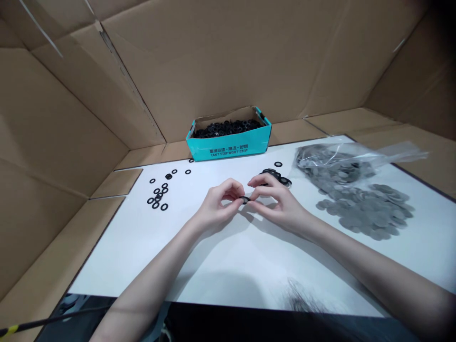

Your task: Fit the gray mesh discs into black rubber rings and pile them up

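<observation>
1. The left hand [221, 203], at the centre of the frame, pinches one edge of a black ring [244, 197] between thumb and fingers.
2. The right hand [280, 202], just right of centre, pinches the ring's other edge.
3. Scattered rings [164, 207] lie on the white table [142, 256] at left.
4. A turquoise box [231, 148] of rings stands upper centre.
5. Grey discs [372, 211] spread at right, beside a clear bag [335, 164].

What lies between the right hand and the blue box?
Head view: a pile of black rings on the white tabletop, partly behind the right hand.
</observation>
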### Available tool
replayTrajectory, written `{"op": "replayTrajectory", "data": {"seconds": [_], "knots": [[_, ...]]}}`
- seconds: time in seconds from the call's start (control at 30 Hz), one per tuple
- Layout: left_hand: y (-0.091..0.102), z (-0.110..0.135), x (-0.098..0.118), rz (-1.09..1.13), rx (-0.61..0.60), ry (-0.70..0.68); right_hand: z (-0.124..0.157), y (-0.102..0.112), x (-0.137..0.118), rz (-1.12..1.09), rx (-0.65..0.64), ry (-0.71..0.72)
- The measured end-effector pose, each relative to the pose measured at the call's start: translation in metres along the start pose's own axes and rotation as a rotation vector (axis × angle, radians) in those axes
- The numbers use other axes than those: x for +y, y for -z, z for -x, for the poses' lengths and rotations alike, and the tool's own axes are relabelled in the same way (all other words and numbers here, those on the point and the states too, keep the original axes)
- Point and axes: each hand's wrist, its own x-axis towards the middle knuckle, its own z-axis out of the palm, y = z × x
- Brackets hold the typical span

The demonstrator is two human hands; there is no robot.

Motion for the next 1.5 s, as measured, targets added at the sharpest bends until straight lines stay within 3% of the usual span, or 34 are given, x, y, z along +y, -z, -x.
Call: {"op": "replayTrajectory", "data": {"seconds": [0.47, 0.97, 1.3, 1.5], "knots": [[-0.001, 0.0, 0.0, -0.249, -0.022, -0.11, 0.0, -0.004, 0.002, 0.033, 0.045, 0.004], [-0.005, 0.003, -0.003, -0.172, 0.0, -0.061, -0.002, -0.001, 0.007, 0.119, 0.068, 0.084], [-0.005, 0.002, -0.002, -0.157, -0.017, -0.062, 0.0, 0.0, -0.005, -0.046, 0.031, -0.043], [-0.005, 0.002, -0.006, -0.186, -0.053, -0.021, 0.0, -0.004, 0.001, 0.0, 0.041, 0.013]]}}
